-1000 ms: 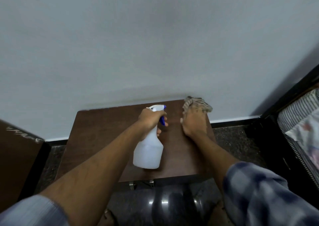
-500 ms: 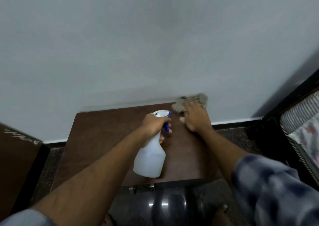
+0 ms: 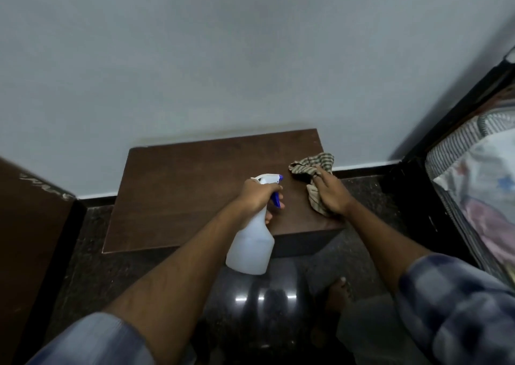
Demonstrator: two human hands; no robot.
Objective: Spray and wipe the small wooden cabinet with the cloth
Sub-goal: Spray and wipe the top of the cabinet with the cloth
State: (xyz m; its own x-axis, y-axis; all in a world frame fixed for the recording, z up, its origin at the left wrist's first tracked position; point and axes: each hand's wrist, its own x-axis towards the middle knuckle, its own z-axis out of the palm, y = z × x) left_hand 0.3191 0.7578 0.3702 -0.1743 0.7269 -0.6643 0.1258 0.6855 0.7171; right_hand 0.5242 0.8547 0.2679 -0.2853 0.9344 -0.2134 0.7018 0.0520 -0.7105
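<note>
I see my left hand (image 3: 257, 194) wrapped around the neck of the white spray bottle (image 3: 252, 249), light-looking plastic, while my right hand (image 3: 331, 194) presses flat on the limp striped cloth (image 3: 313, 167) at the wooden cabinet's (image 3: 189, 197) right edge; best bunched under the palm

Cabinet, cloth and bottle at mid-frame.
The dark wooden cabinet (image 3: 178, 197) is standing against the wall; the striped cloth (image 3: 312, 167) is lying crumpled at its right edge; the white bottle (image 3: 250, 250) is tilting over its front.

A home bedroom: bed (image 3: 473, 186) beside small wooden cabinet (image 3: 195, 192).
</note>
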